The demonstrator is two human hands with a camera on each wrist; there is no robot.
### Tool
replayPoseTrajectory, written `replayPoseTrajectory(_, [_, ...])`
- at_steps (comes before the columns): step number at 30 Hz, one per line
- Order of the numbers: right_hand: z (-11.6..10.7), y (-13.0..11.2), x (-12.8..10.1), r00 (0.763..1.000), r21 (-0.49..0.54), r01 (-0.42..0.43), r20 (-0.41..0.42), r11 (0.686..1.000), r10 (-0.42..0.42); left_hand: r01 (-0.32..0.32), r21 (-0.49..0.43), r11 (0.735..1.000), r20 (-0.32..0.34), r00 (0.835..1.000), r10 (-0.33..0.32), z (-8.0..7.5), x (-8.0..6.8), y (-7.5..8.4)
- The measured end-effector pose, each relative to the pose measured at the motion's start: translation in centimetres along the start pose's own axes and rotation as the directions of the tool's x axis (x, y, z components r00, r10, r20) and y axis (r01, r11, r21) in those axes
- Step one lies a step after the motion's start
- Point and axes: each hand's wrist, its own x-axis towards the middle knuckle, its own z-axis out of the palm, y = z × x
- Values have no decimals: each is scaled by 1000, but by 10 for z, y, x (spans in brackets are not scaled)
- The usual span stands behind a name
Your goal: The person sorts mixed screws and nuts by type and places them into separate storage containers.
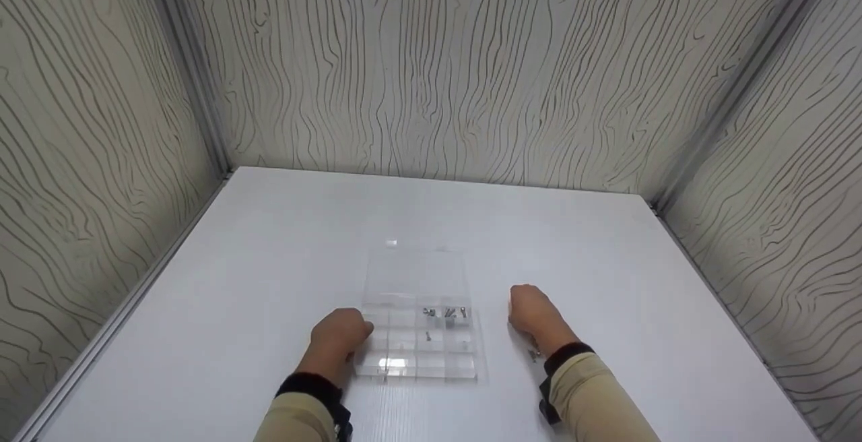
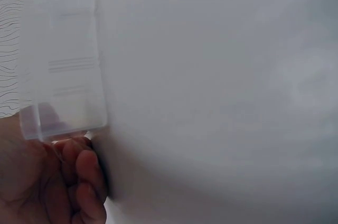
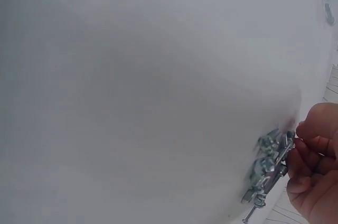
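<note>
Two hands at work, one on either side of a clear compartment box [image 1: 461, 361], and what a tidy spread it makes at six o'clock in the head view! Over at the box's nine o'clock, the left hand [image 1: 339, 334] has its edge, thumb lapped over the wall, fingers curled outside it: a firm grasp. Across at three o'clock, and apart from the box, the right hand [image 1: 539, 314] is down at the desk [image 1: 579, 240], fingers curled, tips right up against a heap of loose screws [image 3: 266, 166]. Has it pinched one? From here I cannot tell!

Now the box itself: its see-through lid [image 1: 415, 273] lies open towards twelve o'clock, and the sorted screws [image 1: 450, 313] sit in the compartments around one o'clock, with a lone screw [image 1: 428, 336] nearer the middle. Pale sleeves [image 1: 592, 395] with dark cuffs come in from five and seven, and at twelve, beyond the white desk, stands a wood-grain panel [image 1: 417, 71].
</note>
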Motion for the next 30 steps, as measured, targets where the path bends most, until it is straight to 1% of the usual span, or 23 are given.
replayPoseTrajectory(3, [-5,-6,-2,1000,92,-2,-28,996,5,-6,2,1000,-2,1000,6,0,-1,0])
replayPoseTrajectory(6, [-12,-18,-4,998,153,42,-62,987,-33,-10,5,1000,-1,1000,10,-1,-1,0])
replayPoseTrajectory(9, [-19,-34,-7,989,169,120,-102,978,-104,-6,5,1000,5,1000,6,-1,-1,0])
replayPoseTrajectory(12, [-22,-51,-11,980,193,187,-111,963,-168,-7,1,1000,9,1000,7,-2,0,0])
replayPoseTrajectory(14, [-23,-62,-15,968,212,245,-111,946,-226,-5,-2,1000,9,1000,5,-2,0,0])
replayPoseTrajectory(16, [-23,-73,-20,948,221,314,-116,923,-295,-3,-5,1000,13,1000,3,-2,0,0])
replayPoseTrajectory(18, [-22,-82,-25,917,210,397,-134,893,-376,4,-16,1000,22,1000,-4,-2,0,0])
replayPoseTrajectory(20, [-21,-89,-28,879,178,474,-148,863,-452,11,-19,1000,35,999,-10,-3,0,0])
replayPoseTrajectory(22, [-19,-94,-31,845,143,532,-154,835,-512,11,-23,1000,36,999,-10,-3,-1,1])
replayPoseTrajectory(23, [-17,-96,-32,836,136,546,-149,826,-528,9,-25,1000,35,999,-8,-3,-1,1])
replayPoseTrajectory(25, [-14,-99,-34,829,130,558,-125,820,-544,4,-17,1000,27,1000,-4,-2,0,0])
replayPoseTrajectory(30, [-8,-102,-36,835,157,548,-54,821,-547,2,-10,1000,12,1000,-2,-1,0,-1])
